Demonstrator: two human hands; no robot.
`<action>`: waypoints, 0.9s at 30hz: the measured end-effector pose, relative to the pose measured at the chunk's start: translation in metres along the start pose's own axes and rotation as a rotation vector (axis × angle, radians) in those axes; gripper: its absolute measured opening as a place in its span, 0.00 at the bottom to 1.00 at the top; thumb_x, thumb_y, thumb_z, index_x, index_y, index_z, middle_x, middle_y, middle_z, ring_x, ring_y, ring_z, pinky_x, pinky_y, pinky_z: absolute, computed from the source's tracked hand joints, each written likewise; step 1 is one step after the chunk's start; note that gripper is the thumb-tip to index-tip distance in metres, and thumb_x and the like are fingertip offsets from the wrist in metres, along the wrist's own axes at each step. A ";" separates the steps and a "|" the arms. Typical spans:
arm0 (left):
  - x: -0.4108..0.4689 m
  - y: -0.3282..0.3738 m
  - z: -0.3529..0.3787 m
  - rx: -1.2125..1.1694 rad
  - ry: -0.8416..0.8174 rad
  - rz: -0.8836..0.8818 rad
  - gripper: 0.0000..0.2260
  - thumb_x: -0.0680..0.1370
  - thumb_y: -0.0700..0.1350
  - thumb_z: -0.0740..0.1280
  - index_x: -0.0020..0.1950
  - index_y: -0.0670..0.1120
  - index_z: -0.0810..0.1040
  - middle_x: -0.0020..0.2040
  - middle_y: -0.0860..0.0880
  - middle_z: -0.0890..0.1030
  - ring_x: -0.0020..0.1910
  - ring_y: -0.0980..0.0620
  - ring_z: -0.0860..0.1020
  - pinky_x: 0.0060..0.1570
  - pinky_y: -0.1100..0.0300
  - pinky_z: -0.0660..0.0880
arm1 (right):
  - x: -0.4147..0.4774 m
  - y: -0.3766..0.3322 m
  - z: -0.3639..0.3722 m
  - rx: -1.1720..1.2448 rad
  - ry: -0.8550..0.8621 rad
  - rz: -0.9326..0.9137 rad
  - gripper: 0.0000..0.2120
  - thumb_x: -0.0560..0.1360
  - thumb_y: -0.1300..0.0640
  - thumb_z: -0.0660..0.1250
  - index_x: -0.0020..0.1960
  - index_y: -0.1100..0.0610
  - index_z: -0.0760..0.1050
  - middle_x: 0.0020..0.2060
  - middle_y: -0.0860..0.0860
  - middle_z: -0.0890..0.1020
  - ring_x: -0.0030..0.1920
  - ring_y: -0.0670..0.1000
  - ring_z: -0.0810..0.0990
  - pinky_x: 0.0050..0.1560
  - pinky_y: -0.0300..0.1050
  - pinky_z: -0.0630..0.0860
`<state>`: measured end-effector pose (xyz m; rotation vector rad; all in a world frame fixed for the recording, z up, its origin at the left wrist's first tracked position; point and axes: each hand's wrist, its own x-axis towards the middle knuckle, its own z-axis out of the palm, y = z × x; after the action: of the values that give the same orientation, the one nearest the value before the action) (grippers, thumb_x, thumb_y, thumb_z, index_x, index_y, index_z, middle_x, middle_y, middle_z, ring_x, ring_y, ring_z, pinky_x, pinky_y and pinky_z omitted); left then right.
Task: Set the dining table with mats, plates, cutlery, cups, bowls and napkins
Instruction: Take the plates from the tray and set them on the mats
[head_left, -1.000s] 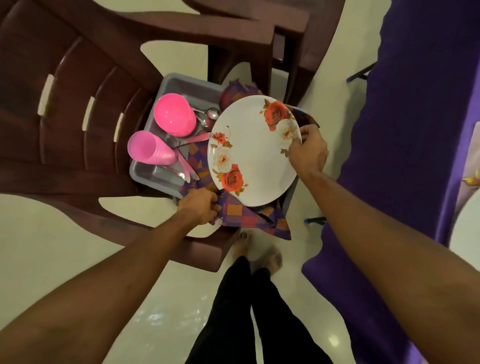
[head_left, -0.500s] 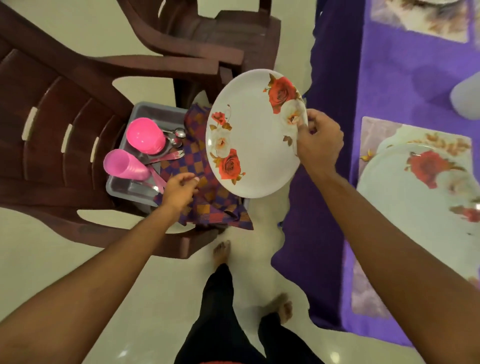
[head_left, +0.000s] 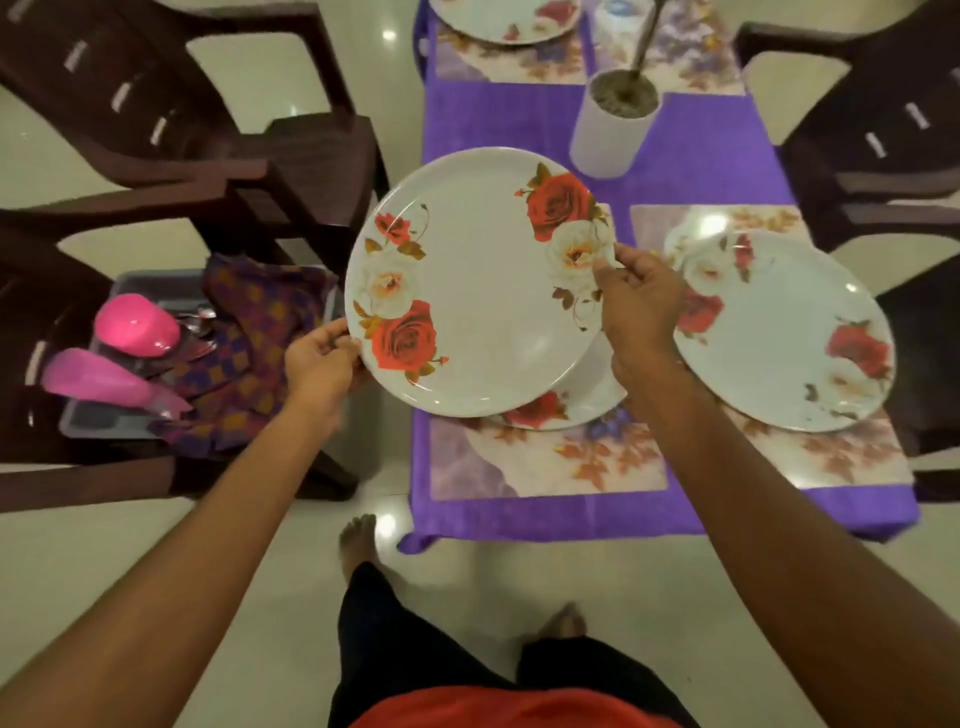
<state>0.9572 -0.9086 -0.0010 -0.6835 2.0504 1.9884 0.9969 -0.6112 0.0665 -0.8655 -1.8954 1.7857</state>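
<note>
I hold a white plate with red roses (head_left: 483, 280) tilted above the table's near left corner. My left hand (head_left: 322, 358) grips its left rim and my right hand (head_left: 639, 306) pinches its right rim. Under it the edge of a second rose plate (head_left: 587, 400) shows over the near left floral mat (head_left: 519, 467). Another rose plate (head_left: 779, 332) lies on the near right mat (head_left: 857, 457), and one more (head_left: 504, 21) at the far end. On a chair to the left a grey tray (head_left: 104, 415) holds a pink bowl (head_left: 135, 325), a pink cup (head_left: 98, 376), cutlery (head_left: 200, 317) and checkered napkins (head_left: 249, 332).
A purple cloth (head_left: 519, 119) covers the table, with a white pot (head_left: 613, 124) holding a stem at its middle. Dark brown plastic chairs stand at the left (head_left: 208, 130) and the right (head_left: 883, 156). My legs and bare feet are on the pale floor below.
The plate rose off the tray and travelled right over the table. My left hand left the napkins and took the plate's left rim. The view turned toward the table.
</note>
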 end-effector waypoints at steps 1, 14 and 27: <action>-0.013 -0.003 0.022 0.012 -0.022 0.002 0.12 0.80 0.35 0.65 0.62 0.42 0.80 0.51 0.44 0.85 0.44 0.50 0.85 0.42 0.55 0.83 | 0.004 0.001 -0.030 0.016 0.009 0.012 0.09 0.76 0.61 0.72 0.56 0.59 0.83 0.38 0.46 0.86 0.42 0.48 0.86 0.46 0.45 0.83; -0.075 0.033 0.283 0.156 -0.265 0.003 0.11 0.79 0.32 0.64 0.55 0.45 0.82 0.47 0.45 0.84 0.42 0.50 0.82 0.34 0.62 0.80 | 0.102 0.007 -0.290 -0.002 0.127 0.210 0.04 0.76 0.61 0.71 0.48 0.56 0.85 0.44 0.54 0.87 0.46 0.55 0.87 0.51 0.59 0.83; 0.058 0.074 0.531 0.334 -0.207 0.370 0.09 0.82 0.44 0.60 0.47 0.45 0.79 0.43 0.46 0.81 0.41 0.49 0.77 0.41 0.57 0.72 | 0.336 0.019 -0.280 0.287 0.402 0.326 0.05 0.79 0.66 0.67 0.52 0.61 0.80 0.45 0.56 0.85 0.44 0.52 0.86 0.33 0.39 0.81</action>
<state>0.7828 -0.3987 0.0004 -0.0305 2.4235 1.7205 0.9394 -0.1784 0.0350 -1.3590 -1.2668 1.8281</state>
